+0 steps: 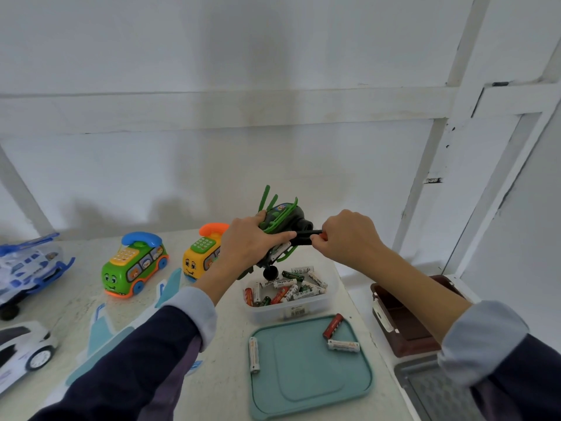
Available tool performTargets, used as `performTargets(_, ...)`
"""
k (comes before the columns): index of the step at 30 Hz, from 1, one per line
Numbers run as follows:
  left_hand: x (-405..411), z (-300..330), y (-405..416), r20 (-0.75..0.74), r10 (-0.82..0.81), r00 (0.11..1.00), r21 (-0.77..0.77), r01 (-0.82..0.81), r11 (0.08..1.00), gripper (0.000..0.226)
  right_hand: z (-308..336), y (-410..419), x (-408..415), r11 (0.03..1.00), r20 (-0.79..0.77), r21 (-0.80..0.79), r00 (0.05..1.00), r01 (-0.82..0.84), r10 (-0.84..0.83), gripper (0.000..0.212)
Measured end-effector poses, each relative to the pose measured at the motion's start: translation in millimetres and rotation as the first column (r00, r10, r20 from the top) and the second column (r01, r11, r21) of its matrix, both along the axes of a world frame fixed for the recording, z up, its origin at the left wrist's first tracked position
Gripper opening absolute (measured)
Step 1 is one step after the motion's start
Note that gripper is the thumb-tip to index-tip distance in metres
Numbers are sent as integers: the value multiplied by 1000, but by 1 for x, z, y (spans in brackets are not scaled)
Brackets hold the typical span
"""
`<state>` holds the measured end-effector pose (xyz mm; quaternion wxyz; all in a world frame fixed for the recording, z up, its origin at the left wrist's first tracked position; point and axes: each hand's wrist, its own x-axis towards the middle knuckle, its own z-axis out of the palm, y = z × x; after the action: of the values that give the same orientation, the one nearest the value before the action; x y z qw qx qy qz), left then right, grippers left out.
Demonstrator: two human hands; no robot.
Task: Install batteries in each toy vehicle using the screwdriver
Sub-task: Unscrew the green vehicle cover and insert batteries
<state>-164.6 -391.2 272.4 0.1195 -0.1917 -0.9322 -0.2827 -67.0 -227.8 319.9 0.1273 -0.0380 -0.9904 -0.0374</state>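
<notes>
The main risk sits in the air above the battery tub (288,311): the green-and-black toy helicopter (280,229) is held off the table (76,299) and tilted, with a white battery showing in its open underside, so a slip of the driver tip or a loosened grip could let a battery or a small screw drop into the tub or onto the teal lid (306,378) and roll away. A tip pushed at an angle could also skid off the screw head, which is too small to make out here.

The left hand (246,247) reaches in from the lower left, wrist raised, palm over the helicopter's side. Its fingers curl round the body while the forefinger lies straight along the underside towards the tool.

The right hand (346,238) comes in from the right at about the same height, knuckles up. Its fingers are closed round the screwdriver (306,235), whose orange handle barely shows at the fist and whose dark shaft points left into the helicopter's underside, close to the left forefinger.

Three loose batteries lie on the teal lid, nearer the person.
</notes>
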Motion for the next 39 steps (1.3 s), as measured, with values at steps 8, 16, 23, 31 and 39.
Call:
performTargets(8,-3,1,4,-6,6,1000,10,-6,1000,90,-3,-3,6,1000,-42,17,999,26,-25,42)
performTargets(16,-1,0,6,-73,6,997,-110,-14,994,91,1,-7,4,999,15,54,1000,7,-7,43)
performTargets(23,3,-5,6,-63,-15,998,-121,8,993,95,-2,-2,3,1000,55,14,998,-11,10,41)
performTargets(31,4,-1,9,-42,-64,997,-192,55,980,96,-4,-8,5,994,112,85,992,-74,65,42)
performTargets(39,-3,9,-1,68,-39,997,94,32,995,78,-5,-2,9,998,-22,56,1000,-21,22,40)
